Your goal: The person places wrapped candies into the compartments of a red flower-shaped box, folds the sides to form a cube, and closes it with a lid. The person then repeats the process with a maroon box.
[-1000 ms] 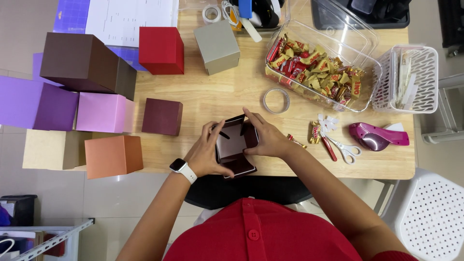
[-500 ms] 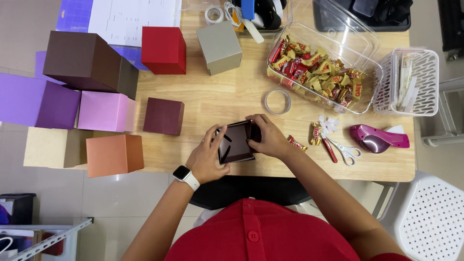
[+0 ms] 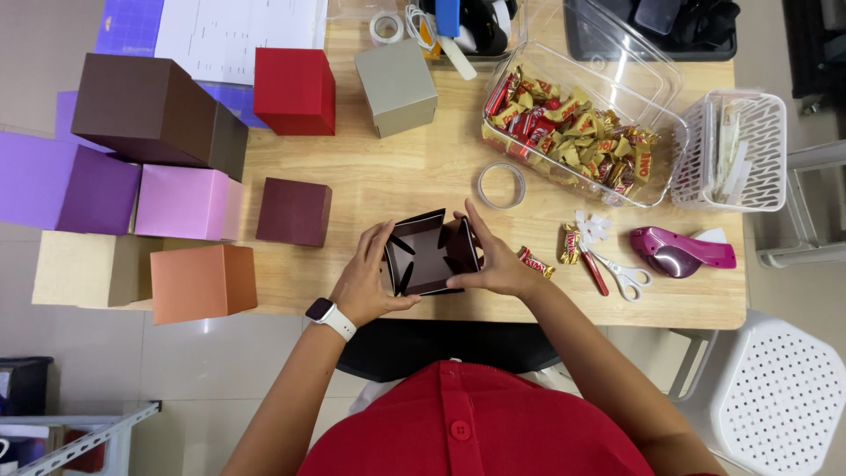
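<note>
Both hands hold a dark maroon cardboard box (image 3: pixel 429 256) with its flaps standing open, just above the near edge of the wooden table (image 3: pixel 397 185). My left hand (image 3: pixel 368 280), with a white watch on its wrist, grips the box's left side. My right hand (image 3: pixel 495 263) presses on the right side, index finger raised along the top flap. A finished maroon cube (image 3: pixel 294 211) sits to the left. Two wrapped candies (image 3: pixel 535 262) lie right of my right hand.
Coloured cubes stand at left: brown (image 3: pixel 154 113), purple (image 3: pixel 66 189), pink (image 3: pixel 187 203), orange (image 3: pixel 203 282), tan (image 3: pixel 84 269), red (image 3: pixel 293 91), grey (image 3: pixel 396 88). A clear tub of candies (image 3: pixel 573 132), a tape roll (image 3: pixel 500 185), scissors (image 3: pixel 617 273), a magenta tape dispenser (image 3: pixel 679 251) and a white basket (image 3: pixel 730 152) are at right.
The dark box has been turned and opened up between my hands; its flaps now stand outward where before it looked flatter and tilted.
</note>
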